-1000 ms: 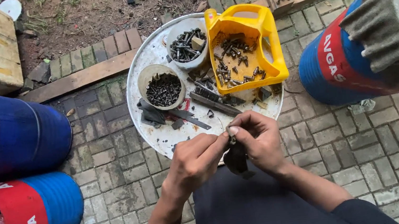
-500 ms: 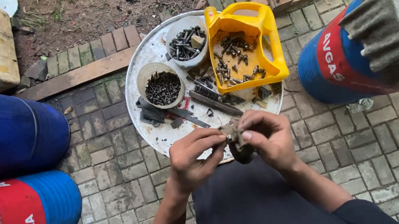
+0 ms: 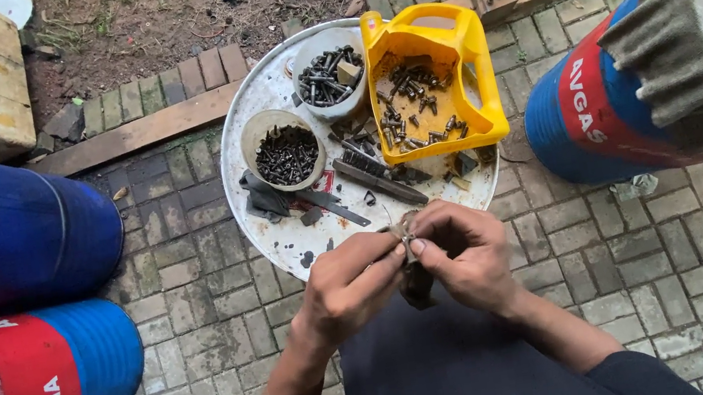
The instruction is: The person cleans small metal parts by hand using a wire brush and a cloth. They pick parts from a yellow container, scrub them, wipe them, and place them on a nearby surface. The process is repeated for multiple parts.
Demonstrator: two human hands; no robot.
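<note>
Fingertips of both hands pinch one small dark metal part [image 3: 406, 240], prob a screw or bolt w/ something on it; too small to tell which. Left hand [image 3: 348, 284] closes thumb + index on it from the left, right hand [image 3: 467, 261] same from the right. Part sits between the two hands, over the person's lap, just off the near rim of the round white tray [image 3: 262, 108]. A dark lump hangs below the hands; can't tell what it is.

Risks as I read them:
- Grip is tips only. If the part slips it drops onto dark cloth or into the gaps of the brick paving [image 3: 691, 266], and a small dark piece would be hard to find there.
- Tray is crowded: beige bowl of dark screws [image 3: 285, 153], white bowl of bolts [image 3: 330, 74], yellow tub of mixed fasteners [image 3: 433, 86], loose flat tools [image 3: 377, 179] lying across it. A blind reach fwd could knock a bowl and mix sorted stock.
- Yellow tub overhangs the tray's right edge, looks easy to tip w/ an elbow or wrist.
- Parts look rusty/oily, so finger traction is prob poor.
- Blue drums [image 3: 0, 234] flank both sides close; little room for elbows.
</note>
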